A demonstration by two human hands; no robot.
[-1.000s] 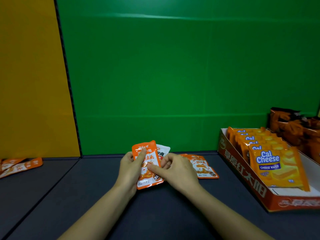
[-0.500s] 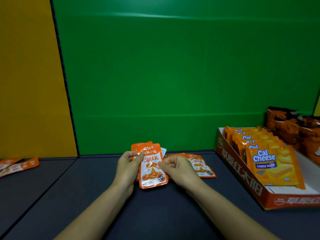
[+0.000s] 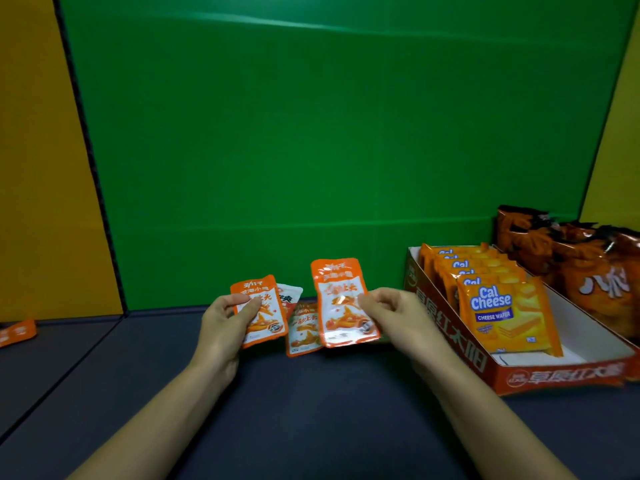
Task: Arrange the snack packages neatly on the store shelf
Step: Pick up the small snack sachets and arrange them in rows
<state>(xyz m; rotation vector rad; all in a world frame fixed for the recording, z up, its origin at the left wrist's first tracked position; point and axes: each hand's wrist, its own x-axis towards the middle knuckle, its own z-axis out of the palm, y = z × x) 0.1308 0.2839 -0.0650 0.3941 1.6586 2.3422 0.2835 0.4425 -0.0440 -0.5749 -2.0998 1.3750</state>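
Observation:
My left hand (image 3: 227, 318) pinches a small stack of orange snack packets (image 3: 264, 318) with its thumb on the front one; a white-backed packet (image 3: 290, 295) peeks out behind. My right hand (image 3: 391, 315) pinches a single orange packet (image 3: 341, 306) by its right edge and holds it upright above the dark shelf (image 3: 304, 410). Between the hands, another orange packet (image 3: 304, 332) lies flat on the shelf, partly hidden by the held one.
A red display box (image 3: 450, 341) with several Cal Cheese wafer packs (image 3: 502, 313) stands at the right. Dark orange snack bags (image 3: 588, 265) sit behind it. One more orange packet (image 3: 15, 332) lies at the far left. A green back wall closes the shelf.
The hands have drawn apart. My right hand has taken one orange packet off the stack and carried it rightward and up; my left hand keeps the others.

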